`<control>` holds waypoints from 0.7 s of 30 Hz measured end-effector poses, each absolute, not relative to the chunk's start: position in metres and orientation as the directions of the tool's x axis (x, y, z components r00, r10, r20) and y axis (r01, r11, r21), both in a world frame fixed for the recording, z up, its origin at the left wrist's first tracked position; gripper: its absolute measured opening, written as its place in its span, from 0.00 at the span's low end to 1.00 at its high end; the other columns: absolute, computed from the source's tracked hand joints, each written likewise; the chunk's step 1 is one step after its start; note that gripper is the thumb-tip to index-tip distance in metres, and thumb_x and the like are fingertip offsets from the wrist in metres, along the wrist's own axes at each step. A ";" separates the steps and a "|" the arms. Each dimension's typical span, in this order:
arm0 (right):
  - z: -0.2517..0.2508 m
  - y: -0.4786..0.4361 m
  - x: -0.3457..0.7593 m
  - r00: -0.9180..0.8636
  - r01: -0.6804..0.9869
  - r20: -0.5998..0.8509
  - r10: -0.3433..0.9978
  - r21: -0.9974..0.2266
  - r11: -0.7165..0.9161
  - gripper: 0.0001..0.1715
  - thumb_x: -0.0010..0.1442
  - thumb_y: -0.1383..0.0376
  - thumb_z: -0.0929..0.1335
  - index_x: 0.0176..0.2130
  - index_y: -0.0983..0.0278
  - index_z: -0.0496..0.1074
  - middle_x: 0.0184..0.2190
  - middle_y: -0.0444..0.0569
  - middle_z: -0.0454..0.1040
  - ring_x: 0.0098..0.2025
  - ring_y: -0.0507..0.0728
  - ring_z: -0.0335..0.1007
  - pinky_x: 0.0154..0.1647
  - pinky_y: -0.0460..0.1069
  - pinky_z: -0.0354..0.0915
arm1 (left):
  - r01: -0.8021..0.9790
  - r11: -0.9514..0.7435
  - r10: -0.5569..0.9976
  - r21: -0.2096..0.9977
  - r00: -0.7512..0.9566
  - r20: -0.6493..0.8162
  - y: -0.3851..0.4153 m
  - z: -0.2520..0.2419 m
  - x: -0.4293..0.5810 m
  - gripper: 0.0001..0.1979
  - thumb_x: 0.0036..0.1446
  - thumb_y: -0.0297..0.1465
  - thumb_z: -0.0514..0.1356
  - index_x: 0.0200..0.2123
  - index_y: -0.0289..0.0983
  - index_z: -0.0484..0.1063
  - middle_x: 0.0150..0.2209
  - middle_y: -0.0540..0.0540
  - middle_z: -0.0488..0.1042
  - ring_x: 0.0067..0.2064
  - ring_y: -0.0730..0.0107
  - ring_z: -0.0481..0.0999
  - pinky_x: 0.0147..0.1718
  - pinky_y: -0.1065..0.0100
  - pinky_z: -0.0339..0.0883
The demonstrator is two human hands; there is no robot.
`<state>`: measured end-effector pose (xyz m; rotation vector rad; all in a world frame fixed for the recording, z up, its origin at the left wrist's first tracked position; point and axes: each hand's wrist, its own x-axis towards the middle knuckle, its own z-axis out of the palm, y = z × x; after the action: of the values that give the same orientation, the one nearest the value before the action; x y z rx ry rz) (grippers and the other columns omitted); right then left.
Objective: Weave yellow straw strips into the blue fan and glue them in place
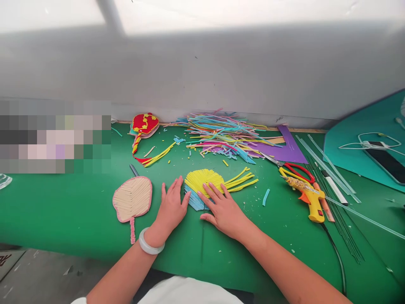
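Note:
In the middle of the green table lies a fan-shaped piece (202, 179) covered in yellow fuzzy stems, with blue stems (194, 202) along its lower left side. Several loose yellow stem ends (243, 179) spread out to its right. My right hand (224, 209) rests on the lower right of the piece, fingers stretched out. My left hand (172, 202) lies flat at its left edge, fingers apart, holding nothing. A thin wire (203, 240) points down from the piece toward me. Left of my left hand is a beige fan (132, 199) with a pink rim and handle.
Behind lies a heap of coloured stems (221, 131) on purple sheet (292, 145). A red and yellow fan (144, 124) sits at the back left. To the right are scissors (297, 172), a yellow glue gun (311, 198), glue sticks (329, 169), wires (344, 232) and a phone (387, 162).

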<state>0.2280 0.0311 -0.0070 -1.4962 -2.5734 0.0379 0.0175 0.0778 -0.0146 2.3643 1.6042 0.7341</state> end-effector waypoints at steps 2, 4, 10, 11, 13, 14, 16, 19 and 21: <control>-0.007 0.031 0.228 -0.483 0.862 0.131 0.866 -0.100 0.497 0.40 0.68 0.44 0.60 0.70 0.59 0.52 0.72 0.56 0.49 0.73 0.67 0.45 0.70 0.69 0.44 | 0.803 -0.386 0.919 0.455 0.290 0.268 0.080 -0.016 0.017 0.29 0.69 0.40 0.49 0.69 0.38 0.47 0.63 0.35 0.68 0.66 0.56 0.64 0.67 0.38 0.43; -0.007 0.031 0.228 -0.481 0.864 0.132 0.867 -0.095 0.494 0.40 0.68 0.45 0.60 0.70 0.59 0.52 0.72 0.56 0.49 0.73 0.66 0.45 0.70 0.69 0.44 | 0.792 -0.385 0.921 0.474 0.299 0.250 0.083 -0.017 0.016 0.30 0.69 0.39 0.49 0.69 0.39 0.45 0.63 0.37 0.68 0.66 0.58 0.64 0.67 0.39 0.43; -0.008 0.030 0.227 -0.476 0.868 0.140 0.868 -0.085 0.490 0.40 0.68 0.45 0.61 0.70 0.59 0.53 0.71 0.56 0.50 0.73 0.66 0.45 0.70 0.69 0.44 | 0.793 -0.390 0.920 0.469 0.318 0.228 0.084 -0.016 0.017 0.28 0.68 0.38 0.51 0.68 0.40 0.49 0.65 0.37 0.65 0.69 0.55 0.59 0.68 0.38 0.38; -0.008 0.031 0.227 -0.476 0.868 0.138 0.869 -0.084 0.489 0.40 0.68 0.45 0.61 0.70 0.59 0.53 0.71 0.56 0.50 0.73 0.67 0.45 0.70 0.69 0.44 | 0.795 -0.390 0.920 0.465 0.321 0.224 0.085 -0.016 0.017 0.28 0.68 0.38 0.51 0.68 0.40 0.50 0.65 0.37 0.65 0.70 0.55 0.58 0.68 0.38 0.38; -0.008 0.031 0.227 -0.477 0.868 0.134 0.869 -0.086 0.490 0.40 0.68 0.45 0.61 0.70 0.59 0.53 0.71 0.56 0.50 0.73 0.67 0.45 0.70 0.69 0.44 | 0.799 -0.389 0.921 0.458 0.324 0.218 0.085 -0.016 0.017 0.28 0.68 0.38 0.51 0.68 0.40 0.50 0.66 0.37 0.64 0.70 0.55 0.57 0.68 0.38 0.38; -0.008 0.031 0.227 -0.478 0.867 0.134 0.868 -0.087 0.491 0.40 0.68 0.45 0.60 0.70 0.59 0.53 0.71 0.56 0.50 0.73 0.67 0.44 0.70 0.69 0.44 | 0.801 -0.388 0.921 0.455 0.324 0.214 0.085 -0.016 0.017 0.28 0.68 0.38 0.51 0.68 0.40 0.50 0.66 0.37 0.64 0.69 0.55 0.58 0.68 0.37 0.38; -0.008 0.031 0.227 -0.480 0.865 0.135 0.867 -0.090 0.493 0.40 0.68 0.44 0.60 0.70 0.59 0.53 0.72 0.56 0.49 0.73 0.67 0.44 0.70 0.69 0.44 | 0.806 -0.385 0.922 0.450 0.324 0.209 0.086 -0.015 0.017 0.28 0.68 0.38 0.50 0.68 0.40 0.49 0.66 0.37 0.65 0.69 0.55 0.58 0.67 0.36 0.39; -0.007 0.031 0.227 -0.479 0.866 0.133 0.868 -0.088 0.491 0.40 0.68 0.44 0.59 0.70 0.60 0.54 0.71 0.57 0.50 0.73 0.67 0.45 0.70 0.70 0.44 | 0.810 -0.388 0.921 0.439 0.329 0.207 0.086 -0.015 0.016 0.27 0.68 0.38 0.50 0.67 0.39 0.50 0.65 0.37 0.65 0.69 0.55 0.59 0.67 0.36 0.40; -0.007 0.031 0.225 -0.474 0.869 0.133 0.870 -0.085 0.487 0.40 0.68 0.44 0.59 0.70 0.60 0.54 0.71 0.57 0.50 0.72 0.68 0.45 0.69 0.70 0.45 | 0.813 -0.392 0.919 0.431 0.332 0.211 0.086 -0.015 0.017 0.27 0.68 0.38 0.50 0.67 0.39 0.51 0.65 0.37 0.65 0.69 0.55 0.59 0.67 0.36 0.40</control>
<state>0.2253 0.0307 -0.0072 -1.5158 -2.5693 0.0077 0.0168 0.0860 -0.0151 2.3499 1.5649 0.6238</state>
